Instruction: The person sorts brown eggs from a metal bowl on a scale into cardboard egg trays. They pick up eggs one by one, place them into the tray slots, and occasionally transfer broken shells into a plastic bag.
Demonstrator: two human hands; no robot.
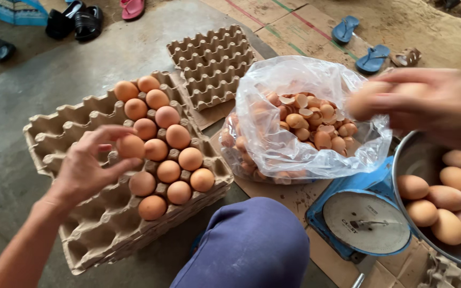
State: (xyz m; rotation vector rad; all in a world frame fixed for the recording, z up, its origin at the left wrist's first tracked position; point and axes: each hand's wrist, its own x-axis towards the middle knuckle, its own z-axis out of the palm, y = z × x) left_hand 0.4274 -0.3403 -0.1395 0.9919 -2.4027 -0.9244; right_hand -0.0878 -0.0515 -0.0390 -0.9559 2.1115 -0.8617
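Fingers of left hand point(89, 165) pinch an egg point(130, 146) by its sides, left of centre, just over the tray point(49, 136) beside the filled rows. Best lowered straight into an empty cup, then let go gently. Right hand point(428, 104), upper right and blurred, curls round another egg above the bowl point(409, 160).

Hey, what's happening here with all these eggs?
A person sits on the floor sorting brown eggs. The left hand holds an egg over a partly filled cardboard tray. The right hand, blurred, seems to hold another egg above a metal bowl of eggs on a blue scale. A plastic bag holds broken shells.
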